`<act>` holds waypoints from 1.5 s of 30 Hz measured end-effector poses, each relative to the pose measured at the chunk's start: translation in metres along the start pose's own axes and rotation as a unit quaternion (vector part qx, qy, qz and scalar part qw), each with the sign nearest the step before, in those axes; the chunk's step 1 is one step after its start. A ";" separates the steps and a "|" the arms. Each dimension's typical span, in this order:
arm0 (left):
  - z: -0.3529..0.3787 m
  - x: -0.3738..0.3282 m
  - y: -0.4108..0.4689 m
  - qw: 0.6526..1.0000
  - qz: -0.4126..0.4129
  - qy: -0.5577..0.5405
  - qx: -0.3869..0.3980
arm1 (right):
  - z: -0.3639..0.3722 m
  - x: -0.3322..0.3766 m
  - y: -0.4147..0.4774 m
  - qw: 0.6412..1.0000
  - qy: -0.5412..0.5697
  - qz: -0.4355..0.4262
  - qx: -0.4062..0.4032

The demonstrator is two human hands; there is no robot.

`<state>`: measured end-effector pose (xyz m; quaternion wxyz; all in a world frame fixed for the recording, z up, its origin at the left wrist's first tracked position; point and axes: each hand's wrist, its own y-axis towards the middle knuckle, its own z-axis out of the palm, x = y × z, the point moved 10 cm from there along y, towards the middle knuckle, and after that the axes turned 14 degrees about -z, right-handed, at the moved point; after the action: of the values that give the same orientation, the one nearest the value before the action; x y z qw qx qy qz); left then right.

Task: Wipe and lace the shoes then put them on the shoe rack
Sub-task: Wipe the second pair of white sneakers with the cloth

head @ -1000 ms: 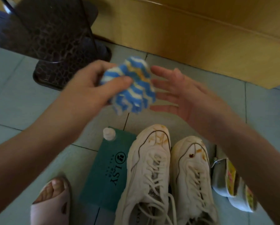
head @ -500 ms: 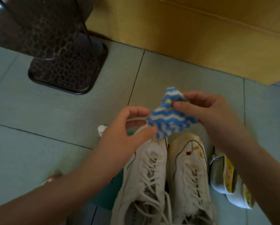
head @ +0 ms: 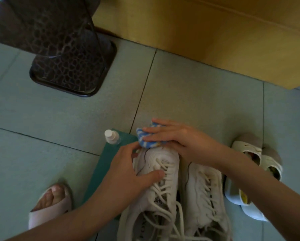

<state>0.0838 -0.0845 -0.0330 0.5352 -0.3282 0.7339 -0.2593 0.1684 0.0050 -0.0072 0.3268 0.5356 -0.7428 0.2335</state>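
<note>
Two white laced sneakers stand side by side on the floor tiles, toes pointing away from me. My left hand (head: 128,173) grips the left sneaker (head: 156,192) across its upper, thumb on the laces. My right hand (head: 177,140) lies flat on a blue and white striped cloth (head: 145,140), pressing it onto that sneaker's toe. The right sneaker (head: 204,193) stands just beside it, its toe hidden under my right wrist.
A small clear bottle with a white cap (head: 111,137) stands on a teal box (head: 107,164) left of the sneakers. A dark patterned stand (head: 67,66) sits at far left, a wooden cabinet (head: 215,35) behind. Small slippers (head: 255,162) lie right; my sandalled foot (head: 53,200) is lower left.
Both hands came down from in front of me. The cloth went from my left hand to my right, which now presses it on the left sneaker's toe; my left hand took hold of that sneaker.
</note>
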 end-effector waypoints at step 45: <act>-0.001 0.017 0.009 0.999 -0.011 -0.037 -0.019 | 0.003 0.013 0.001 0.981 -0.152 -0.078 0.096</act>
<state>0.0771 -0.0917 -0.0501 0.5527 -0.3554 0.7150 -0.2389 0.1635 -0.0054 0.0006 0.1741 0.6497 -0.7144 0.1930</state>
